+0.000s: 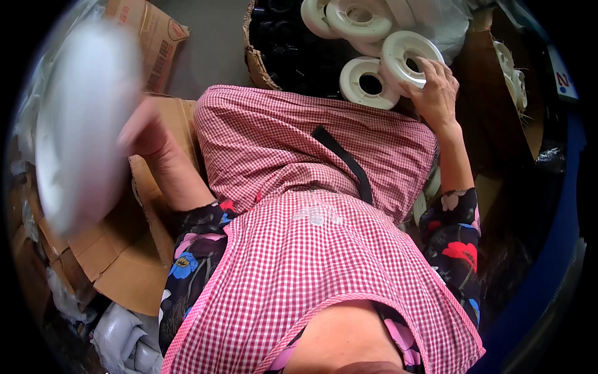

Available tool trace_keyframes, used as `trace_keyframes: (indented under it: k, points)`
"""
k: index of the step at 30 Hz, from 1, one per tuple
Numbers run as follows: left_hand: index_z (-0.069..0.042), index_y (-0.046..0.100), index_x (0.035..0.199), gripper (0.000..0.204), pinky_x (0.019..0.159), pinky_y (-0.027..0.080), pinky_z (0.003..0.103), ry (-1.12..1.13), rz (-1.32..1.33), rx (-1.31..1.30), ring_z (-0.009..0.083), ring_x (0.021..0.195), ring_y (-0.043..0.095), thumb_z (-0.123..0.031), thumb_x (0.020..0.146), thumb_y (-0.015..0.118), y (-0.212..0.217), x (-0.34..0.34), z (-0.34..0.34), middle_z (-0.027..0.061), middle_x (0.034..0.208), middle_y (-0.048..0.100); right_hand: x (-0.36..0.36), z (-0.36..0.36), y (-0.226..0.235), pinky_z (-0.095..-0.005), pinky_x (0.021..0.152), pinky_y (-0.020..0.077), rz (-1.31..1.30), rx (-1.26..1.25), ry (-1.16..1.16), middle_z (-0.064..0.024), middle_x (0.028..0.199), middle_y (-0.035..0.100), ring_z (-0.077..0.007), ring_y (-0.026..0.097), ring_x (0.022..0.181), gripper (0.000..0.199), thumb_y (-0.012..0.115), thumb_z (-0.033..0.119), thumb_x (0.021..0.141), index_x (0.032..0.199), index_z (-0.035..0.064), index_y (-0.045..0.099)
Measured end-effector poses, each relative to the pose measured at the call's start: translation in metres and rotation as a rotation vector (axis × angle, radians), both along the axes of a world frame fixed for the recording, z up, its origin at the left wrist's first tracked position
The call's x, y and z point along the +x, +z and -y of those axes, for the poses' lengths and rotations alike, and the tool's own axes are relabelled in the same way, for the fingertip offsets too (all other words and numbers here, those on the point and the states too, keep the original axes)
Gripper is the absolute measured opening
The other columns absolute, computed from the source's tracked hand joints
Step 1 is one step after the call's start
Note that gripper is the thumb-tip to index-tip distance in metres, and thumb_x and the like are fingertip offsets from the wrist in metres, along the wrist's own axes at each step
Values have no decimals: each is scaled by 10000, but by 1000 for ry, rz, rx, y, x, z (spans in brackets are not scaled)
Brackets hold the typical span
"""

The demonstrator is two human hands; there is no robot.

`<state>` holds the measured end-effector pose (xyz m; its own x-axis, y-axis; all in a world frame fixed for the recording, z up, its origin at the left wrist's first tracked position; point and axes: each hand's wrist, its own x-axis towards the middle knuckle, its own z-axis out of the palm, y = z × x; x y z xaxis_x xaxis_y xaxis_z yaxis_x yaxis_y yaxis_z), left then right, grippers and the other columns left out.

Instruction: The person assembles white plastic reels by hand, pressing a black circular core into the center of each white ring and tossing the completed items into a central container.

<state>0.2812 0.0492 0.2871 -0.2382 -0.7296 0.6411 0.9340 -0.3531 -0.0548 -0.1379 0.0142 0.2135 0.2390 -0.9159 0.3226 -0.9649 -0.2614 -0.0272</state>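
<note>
**Two hands, two white pieces, either side of a checked apron**

Nearest the camera lies the pink checked apron (311, 249), spread over the person's lap and filling the middle of the view; it hides whatever is below it. The flowered sleeves come out on both sides of it.

To the left of the apron, the left hand (142, 132) is raised over an open cardboard box (124, 262). A large white disc (81, 124) sits at that hand, smeared by motion, so the fingers cannot be made out and I cannot tell how they are closed or whether they grip it. The disc covers much of the box behind it.

Beyond the apron's far right corner, the right hand (436, 93) has its fingers curled over the rim of a white plastic ring (408, 59), thumb side below, holding its near edge. A second white ring (369, 84) lies just to the left of it, touching, and more white rings (358, 19) are heaped farther off. These rest on a container of black parts (293, 50) just past the apron's top edge. Another cardboard box (146, 31) stands farthest left.
</note>
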Motion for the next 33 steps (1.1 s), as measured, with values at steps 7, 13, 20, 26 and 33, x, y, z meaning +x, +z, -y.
trace_keyframes:
  k: [7, 13, 20, 26, 33]
  points:
    - [-30, 561, 1160, 301, 801, 506, 296, 214, 1160, 286, 162, 919, 611, -216, 925, 541, -113, -87, 76, 68, 1038, 632, -35, -3, -36, -497, 1017, 268, -38, 110, -111, -160, 1219, 526, -327, 400, 1242, 560, 773, 330, 637, 1083, 23, 629]
    - [-26, 444, 1288, 566, 970, 409, 447, 665, 2479, -169, 387, 1158, 485, -92, 748, 602, -278, -191, 76, 264, 1276, 465, -4, -41, 4, -394, 958, 405, 1144, 300, -117, -126, 1125, 583, -236, 499, 1131, 461, 756, 269, 717, 1046, -33, 642]
    - [13, 642, 933, 382, 806, 492, 358, 507, 2204, -34, 269, 896, 630, -246, 684, 771, -195, -149, 52, 171, 989, 647, -9, -87, -43, -445, 1044, 330, 2281, 954, 102, -129, 1339, 470, -274, 437, 1243, 616, 350, 479, 972, 1357, -2, 367]
    - [-67, 682, 891, 196, 910, 455, 316, 650, 1721, -348, 252, 1124, 510, -200, 750, 708, -119, -150, 7, 155, 1250, 497, 40, -86, -51, -439, 945, 456, 2107, 1050, 67, -119, 1244, 528, -251, 529, 1145, 525, 506, 313, 937, 1353, 14, 391]
    - [-102, 400, 1255, 665, 931, 474, 393, 341, 1773, -119, 272, 1061, 558, -237, 690, 724, -102, -151, -6, 133, 1077, 534, 53, -87, -37, -395, 924, 476, 1748, 849, 36, -144, 1216, 539, -257, 538, 1125, 670, 700, 232, 787, 1336, -6, 397]
